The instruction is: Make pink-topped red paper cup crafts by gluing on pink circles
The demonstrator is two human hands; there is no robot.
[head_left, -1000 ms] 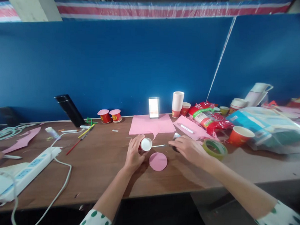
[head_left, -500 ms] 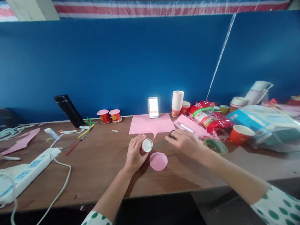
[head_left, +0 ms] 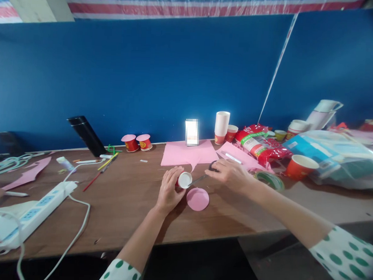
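Note:
My left hand (head_left: 169, 189) is wrapped round a small red paper cup (head_left: 184, 180) lying on its side, its white bottom facing me. My right hand (head_left: 229, 174) rests on the dark handles of a pair of scissors (head_left: 203, 176) that lie on the wooden table (head_left: 129, 203), blades pointing at the cup. A pink paper disc (head_left: 197, 198) lies flat just in front of the cup. Pink paper sheets (head_left: 187, 154) lie behind both hands.
A white power strip (head_left: 34, 211) with its cable sits at the left, by pencils (head_left: 103, 165), a glue tube and pink scraps. Two capped red cups (head_left: 137, 142) stand by the blue wall. At the right are stacked cups (head_left: 221, 127), a red packet, a tape roll (head_left: 269, 179) and plastic bags.
My right hand slid left and away from the tape roll, onto the scissor handles. The left hand kept its hold on the cup. The view shifted slightly.

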